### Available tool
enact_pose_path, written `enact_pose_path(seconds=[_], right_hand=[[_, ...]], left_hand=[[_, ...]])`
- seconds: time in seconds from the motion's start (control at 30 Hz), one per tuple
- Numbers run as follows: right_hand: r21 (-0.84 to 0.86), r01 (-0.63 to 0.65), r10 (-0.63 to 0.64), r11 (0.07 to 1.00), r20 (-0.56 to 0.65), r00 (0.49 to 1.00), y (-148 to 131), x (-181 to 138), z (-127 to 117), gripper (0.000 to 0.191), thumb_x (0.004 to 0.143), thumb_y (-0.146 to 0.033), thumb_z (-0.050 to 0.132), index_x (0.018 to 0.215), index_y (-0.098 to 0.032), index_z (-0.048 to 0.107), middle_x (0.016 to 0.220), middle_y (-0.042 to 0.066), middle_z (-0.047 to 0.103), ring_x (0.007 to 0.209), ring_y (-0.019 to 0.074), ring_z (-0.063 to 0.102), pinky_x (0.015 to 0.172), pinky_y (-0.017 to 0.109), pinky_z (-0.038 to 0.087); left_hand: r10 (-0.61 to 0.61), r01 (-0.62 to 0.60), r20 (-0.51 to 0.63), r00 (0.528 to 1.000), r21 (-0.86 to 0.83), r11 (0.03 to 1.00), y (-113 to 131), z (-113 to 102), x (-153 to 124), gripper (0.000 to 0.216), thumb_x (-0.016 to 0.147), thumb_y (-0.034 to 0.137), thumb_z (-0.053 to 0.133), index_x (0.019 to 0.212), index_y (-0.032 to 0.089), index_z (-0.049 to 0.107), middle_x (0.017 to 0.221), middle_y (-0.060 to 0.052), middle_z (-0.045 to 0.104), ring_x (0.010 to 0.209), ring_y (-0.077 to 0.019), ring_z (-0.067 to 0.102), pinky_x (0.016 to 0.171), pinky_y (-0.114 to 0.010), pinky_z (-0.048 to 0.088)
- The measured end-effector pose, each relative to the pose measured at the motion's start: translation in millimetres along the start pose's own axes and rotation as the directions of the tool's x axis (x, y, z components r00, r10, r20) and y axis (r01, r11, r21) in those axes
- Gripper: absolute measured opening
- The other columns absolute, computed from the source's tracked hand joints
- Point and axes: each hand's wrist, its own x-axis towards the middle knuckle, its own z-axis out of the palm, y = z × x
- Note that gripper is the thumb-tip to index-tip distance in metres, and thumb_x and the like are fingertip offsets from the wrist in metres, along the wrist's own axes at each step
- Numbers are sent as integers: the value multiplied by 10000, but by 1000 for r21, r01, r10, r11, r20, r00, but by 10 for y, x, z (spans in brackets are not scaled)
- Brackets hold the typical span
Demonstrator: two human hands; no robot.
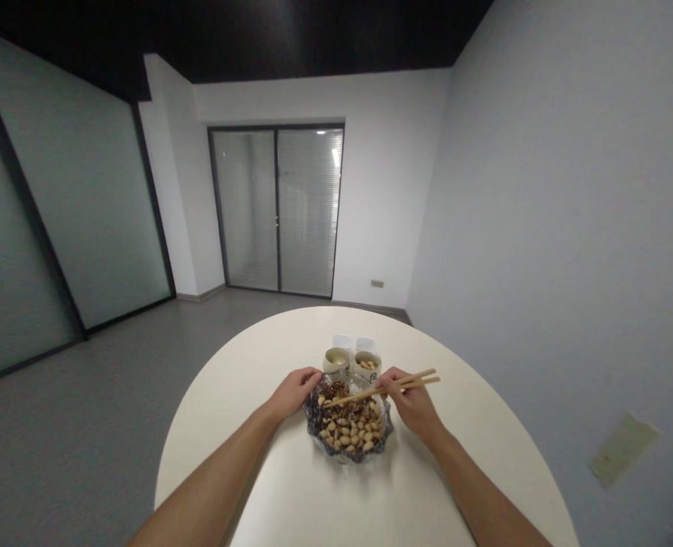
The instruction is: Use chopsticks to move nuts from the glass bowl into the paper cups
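A clear glass bowl point(348, 456) with a scalloped rim stands on the table, filled with pale pistachio-like nuts point(345, 436) and darker nuts or seeds towards the back and left. My left hand point(292, 393) grips the bowl's left back rim, its fingertips partly hidden. In my right hand point(412, 404), at the bowl's right side, is a pair of wooden chopsticks point(355, 396). Their tips point left and rest among the dark pieces; whether they pinch one is too small to tell. Just behind the bowl sit two small cups: the left cup point(336, 358) looks empty, while the right cup point(367, 366) contains several pale nuts.
Two small white containers point(366, 346) stand behind the cups. The round cream table point(239, 387) has its edge near the white wall point(541, 228) on the right. Glass doors point(278, 213) are at the far end of the room.
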Motion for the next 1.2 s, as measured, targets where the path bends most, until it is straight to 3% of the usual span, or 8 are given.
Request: enact_pose_path(seconds=[1.2], right_hand=[[-44,40,-42,998,-39,998,-125,13,-74,463,918,-558,500,666,-202,656,558,16,610,564,179,580,555,286,467]], left_hand=[[-6,6,4,1000,3,1000,26,-21,-26,484,895,563,468,944,159,730,938,-69,750,901,-239,640,807,-308,476]])
